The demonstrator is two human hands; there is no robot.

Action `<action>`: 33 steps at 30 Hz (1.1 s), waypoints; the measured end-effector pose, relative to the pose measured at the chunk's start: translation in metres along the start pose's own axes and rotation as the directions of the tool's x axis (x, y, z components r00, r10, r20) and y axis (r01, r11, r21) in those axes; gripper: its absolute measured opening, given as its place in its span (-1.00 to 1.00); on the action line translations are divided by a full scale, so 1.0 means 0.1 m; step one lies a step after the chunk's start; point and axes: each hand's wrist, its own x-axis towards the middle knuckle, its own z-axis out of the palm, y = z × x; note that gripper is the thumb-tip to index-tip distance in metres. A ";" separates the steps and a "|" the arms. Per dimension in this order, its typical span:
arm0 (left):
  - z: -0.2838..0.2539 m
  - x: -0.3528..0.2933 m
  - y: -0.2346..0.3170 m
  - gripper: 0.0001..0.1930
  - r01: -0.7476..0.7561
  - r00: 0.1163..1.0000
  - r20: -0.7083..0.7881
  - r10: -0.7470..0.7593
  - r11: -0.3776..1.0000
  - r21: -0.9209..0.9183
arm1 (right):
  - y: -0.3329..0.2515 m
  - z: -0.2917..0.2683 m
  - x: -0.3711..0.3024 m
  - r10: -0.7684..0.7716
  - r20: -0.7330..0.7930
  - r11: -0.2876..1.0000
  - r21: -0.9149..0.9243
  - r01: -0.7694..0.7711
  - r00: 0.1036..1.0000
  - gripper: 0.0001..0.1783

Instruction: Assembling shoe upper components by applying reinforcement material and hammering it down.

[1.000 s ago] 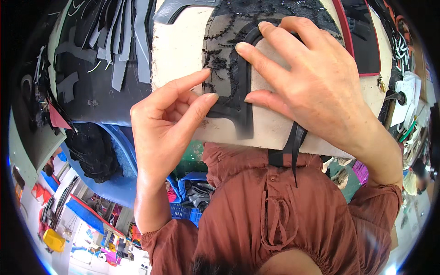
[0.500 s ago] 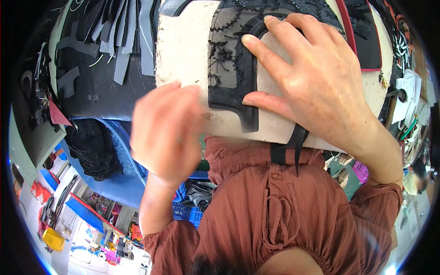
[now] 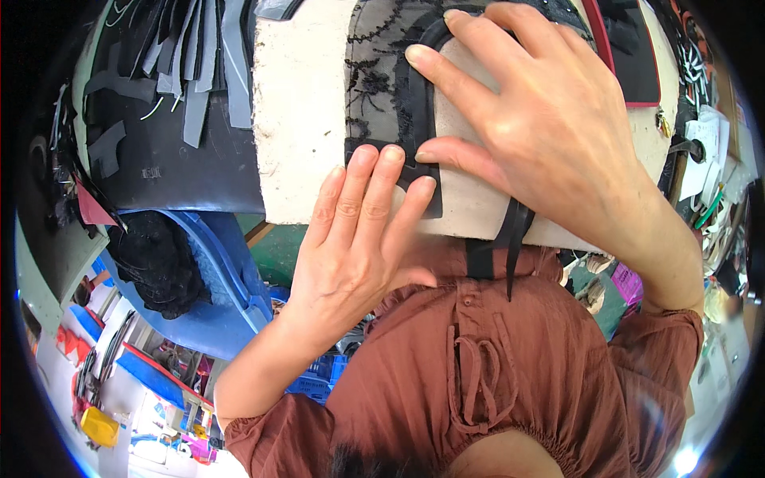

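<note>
A black sheer lace piece (image 3: 370,88) with a raised dark pattern lies on a pale, worn board (image 3: 299,103). Smooth black edging (image 3: 418,119) runs along it, curving at the top and ending in a flap at the bottom. My left hand (image 3: 351,239) is open, its fingers extended over the lower left corner of the lace piece and covering part of it. Spread wide, my right hand (image 3: 550,119) rests over the edging, its thumb and fingertips along the curve. Black straps (image 3: 514,239) hang over the board's near edge beneath my right wrist.
Several grey and black cut strips (image 3: 239,64) lie on a dark surface (image 3: 191,175) at the left. Below it, a blue bin (image 3: 247,307) holds bunched black cloth (image 3: 155,263). A red-edged black panel (image 3: 633,56) sits at the board's far right.
My left hand, blurred before and closed-looking, has moved right and opened flat over the lace piece's lower corner. Board and piece have shifted slightly left and up in view.
</note>
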 end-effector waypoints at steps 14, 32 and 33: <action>-0.40 1.25 -0.33 -0.51 -0.354 0.882 -0.330 0.335 0.935 0.003 | -0.20 -0.83 -0.87 0.795 0.205 0.401 0.528 -0.749 0.571 -0.81; -0.30 1.62 -0.15 -0.49 -0.131 0.928 -0.298 0.225 0.944 0.304 | -0.64 -0.49 -0.94 0.730 0.620 -0.407 0.733 -0.546 0.288 -0.90; -0.27 1.62 -0.15 -0.49 -0.133 0.930 -0.293 0.224 0.944 0.302 | -0.64 -0.47 -0.93 0.728 0.628 -0.397 0.714 -0.577 0.275 -0.90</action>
